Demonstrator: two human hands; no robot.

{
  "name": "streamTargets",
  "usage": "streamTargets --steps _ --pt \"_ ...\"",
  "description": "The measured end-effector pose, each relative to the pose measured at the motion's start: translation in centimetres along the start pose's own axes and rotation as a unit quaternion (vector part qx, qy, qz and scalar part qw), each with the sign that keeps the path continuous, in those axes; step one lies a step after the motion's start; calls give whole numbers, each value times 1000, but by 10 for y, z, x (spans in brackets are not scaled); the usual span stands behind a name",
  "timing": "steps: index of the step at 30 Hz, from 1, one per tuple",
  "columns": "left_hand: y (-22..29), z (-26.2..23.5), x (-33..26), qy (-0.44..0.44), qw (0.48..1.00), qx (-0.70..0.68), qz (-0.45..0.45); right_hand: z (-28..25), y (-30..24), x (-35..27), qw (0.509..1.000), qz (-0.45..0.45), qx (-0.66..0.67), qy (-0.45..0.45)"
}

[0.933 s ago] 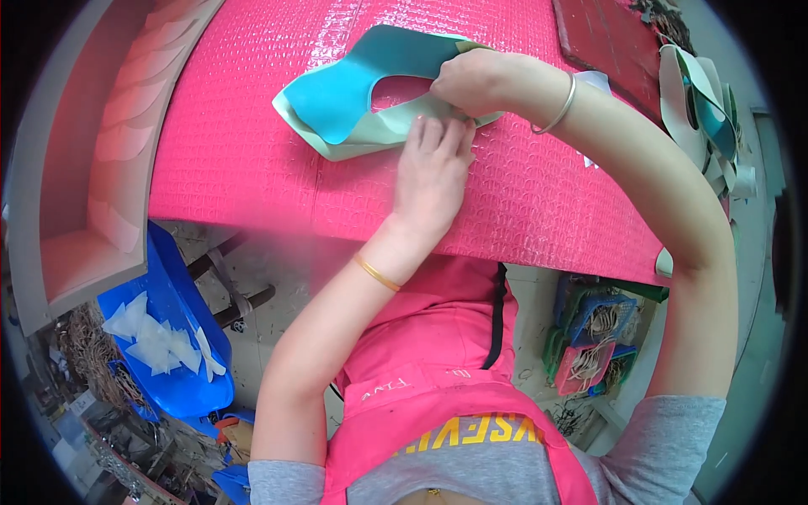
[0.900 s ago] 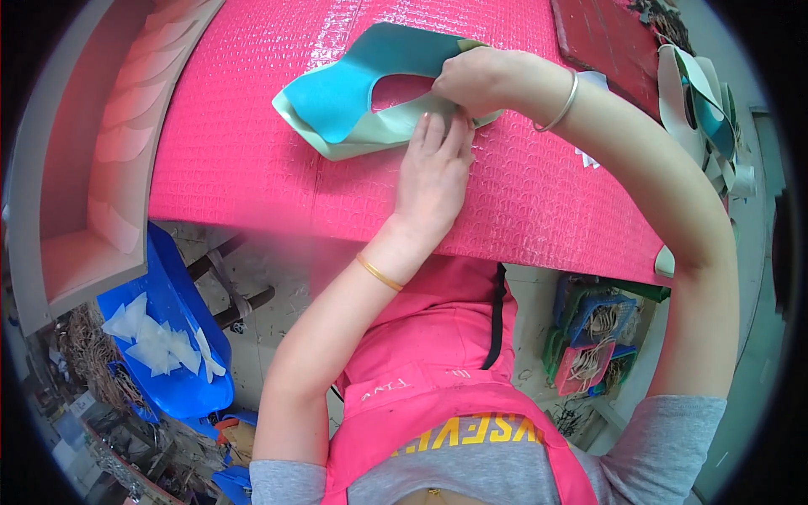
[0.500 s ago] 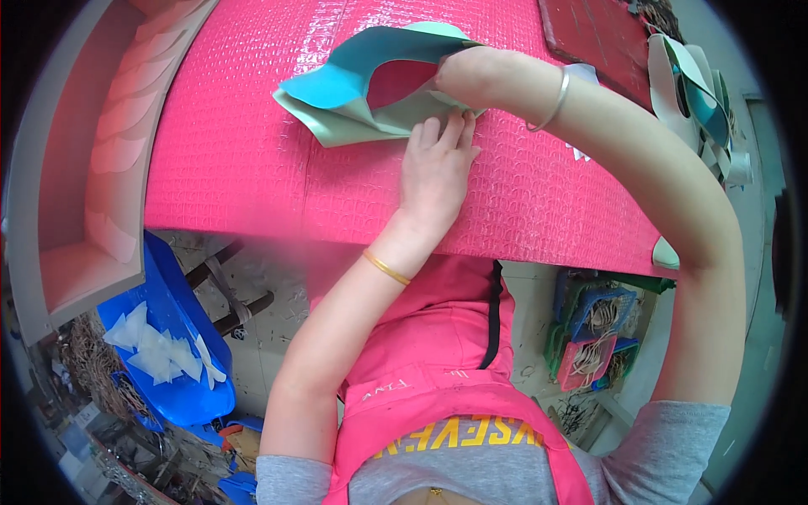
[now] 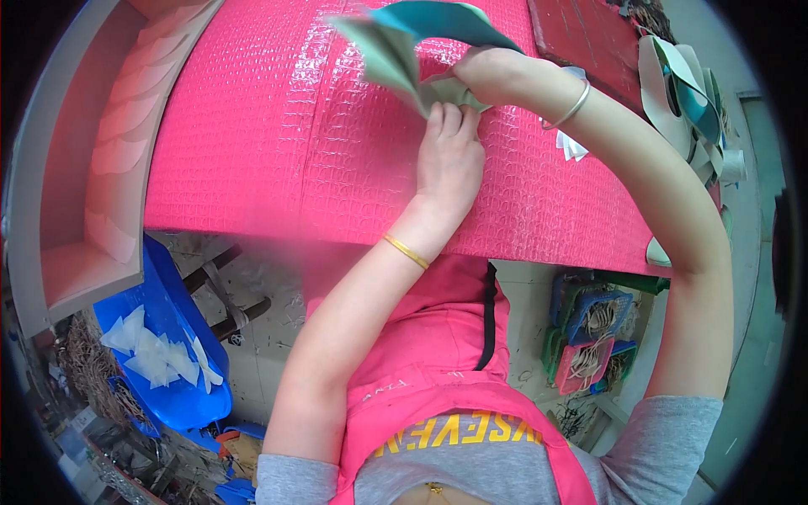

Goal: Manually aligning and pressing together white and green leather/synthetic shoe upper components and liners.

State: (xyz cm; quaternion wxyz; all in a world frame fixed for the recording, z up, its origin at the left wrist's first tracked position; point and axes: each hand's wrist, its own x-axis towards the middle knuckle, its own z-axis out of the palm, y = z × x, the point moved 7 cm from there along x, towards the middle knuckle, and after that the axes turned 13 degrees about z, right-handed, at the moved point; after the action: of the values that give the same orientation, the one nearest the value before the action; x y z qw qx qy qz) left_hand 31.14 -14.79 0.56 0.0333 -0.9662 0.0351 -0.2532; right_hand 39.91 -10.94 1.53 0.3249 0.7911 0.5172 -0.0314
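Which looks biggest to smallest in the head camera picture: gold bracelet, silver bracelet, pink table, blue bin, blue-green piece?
1. Pink table
2. Blue bin
3. Blue-green piece, partly blurred
4. Gold bracelet and silver bracelet: too alike to rank

Pink textured tabletop [image 4: 244, 160] carries red board [image 4: 589, 46], white pieces [image 4: 571, 148]

The teal piece [image 4: 446, 18] looks matt, the pink table cover [image 4: 244, 151] glossy and embossed, the blue tub [image 4: 200, 408] plastic.

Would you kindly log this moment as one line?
left hand: touching teal-and-green piece | right hand: at its right end, grip hidden | beneath: pink table
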Motion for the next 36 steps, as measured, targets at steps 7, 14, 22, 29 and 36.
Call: streamTargets --steps 7,14,22,29,36 --pt "1 5 3 -66 993 -24 97 8 17 -2 978 -4 202 -54" --pt "-11 7 -6 33 988 -146 -30 8 10 -7 990 9 116 85" --pt "-4 15 4 63 980 -170 -76 10 11 2 987 -22 110 113" --pt "4 5 38 -35 994 87 62 5 54 -26 926 -152 242 247" --pt "-10 -19 -20 -137 940 60 306 19 30 -39 879 -100 466 33"
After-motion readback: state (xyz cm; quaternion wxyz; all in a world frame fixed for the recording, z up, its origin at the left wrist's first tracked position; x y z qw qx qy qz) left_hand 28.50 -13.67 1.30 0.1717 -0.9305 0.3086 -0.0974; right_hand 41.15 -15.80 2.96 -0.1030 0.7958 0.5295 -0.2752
